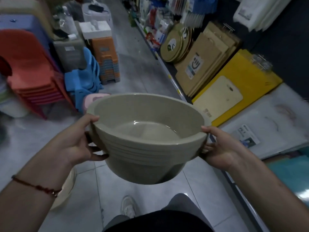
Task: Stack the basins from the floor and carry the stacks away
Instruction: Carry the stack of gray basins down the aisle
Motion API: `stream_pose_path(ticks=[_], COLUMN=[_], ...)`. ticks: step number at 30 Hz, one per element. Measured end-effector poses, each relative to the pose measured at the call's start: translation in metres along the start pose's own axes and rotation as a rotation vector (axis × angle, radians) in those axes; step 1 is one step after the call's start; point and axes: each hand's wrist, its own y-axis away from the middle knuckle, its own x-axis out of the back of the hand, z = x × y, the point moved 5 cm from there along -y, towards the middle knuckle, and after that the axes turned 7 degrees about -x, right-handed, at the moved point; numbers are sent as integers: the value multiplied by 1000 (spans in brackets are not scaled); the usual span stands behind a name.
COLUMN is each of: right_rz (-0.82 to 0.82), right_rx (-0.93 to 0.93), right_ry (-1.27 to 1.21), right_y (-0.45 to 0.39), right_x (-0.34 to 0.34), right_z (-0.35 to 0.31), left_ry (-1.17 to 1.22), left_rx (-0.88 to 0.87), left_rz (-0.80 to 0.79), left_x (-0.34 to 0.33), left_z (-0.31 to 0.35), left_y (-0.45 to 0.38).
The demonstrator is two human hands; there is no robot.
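- While both hands grip it by the rim, a stack of basins (pixel 147 139) hangs in mid-air above the tiled floor (pixel 133 72), in front of the person's body.
- Left hand (pixel 78 141) curls round the stack's left edge: thumb hooked over the rim, fingers (pixel 98 157) tucked beneath the flange against the wall.
- Right hand (pixel 219 144) holds the opposite edge the same way, thumb on top of the rim, fingers folded under it.
- Grey-beige plastic, the basins are nested one inside another; their layered rims show as ridges down the near wall, and the top one's glossy bottom catches the light. How many there are cannot be told.
- A pale basin (pixel 66 193) lies on the floor at lower left, partly hidden behind the left forearm, which wears a red cord bracelet (pixel 36 187).
- Stacked red chairs (pixel 31 72), blue chairs (pixel 85 81) and orange-and-grey stools (pixel 108 61) crowd the aisle's left side.
- Along the right, a low shelf displays round boards (pixel 175 44), wooden cutting boards (pixel 205 59) and a yellow board (pixel 247 76).
- A white shoe (pixel 127 206) and a grey trouser leg (pixel 182 203) show below the stack.
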Motion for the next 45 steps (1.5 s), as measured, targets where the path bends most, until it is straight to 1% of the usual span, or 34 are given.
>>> stream_pose_path(ticks=[5, 11, 12, 14, 17, 23, 28, 31, 34, 37, 43, 45], right_rz=[15, 25, 6, 25, 37, -19, -14, 1, -3, 5, 81, 55], right_rx=[-23, 0, 0, 7, 66, 167, 229, 255, 240, 222, 212, 208], right_ry=[-70, -129, -107, -37, 79, 247, 333, 311, 301, 284, 266, 258], right_y=[-28, -71, -76, -90, -114, -154, -170, -179, -191, -207, -244, -254], right_x=[-31, -53, -57, -59, -65, -93, -133, -158, -187, -225, -316, -347], right_z=[-36, -102, -114, -141, -188, -283, -338, -368, -394, -419, -460, -473], left_ry=[-44, -77, -85, -102, -92, -26, -14, -4, 8, 4, 36, 32], left_rx=[-17, -18, -13, 0, 0, 14, 13, -9, -13, -28, -22, -29], left_rz=[-18, 32, 41, 60, 92, 96, 189, 171, 179, 161, 126, 109], left_x=[-22, -71, -82, -107, -147, -209, -229, -245, -255, -261, -261, -261], left_z=[45, 79, 84, 91, 104, 133, 164, 192, 222, 257, 335, 364], left_y=[-37, -80, -90, -109, -136, -186, -230, -257, -285, -318, -388, -406])
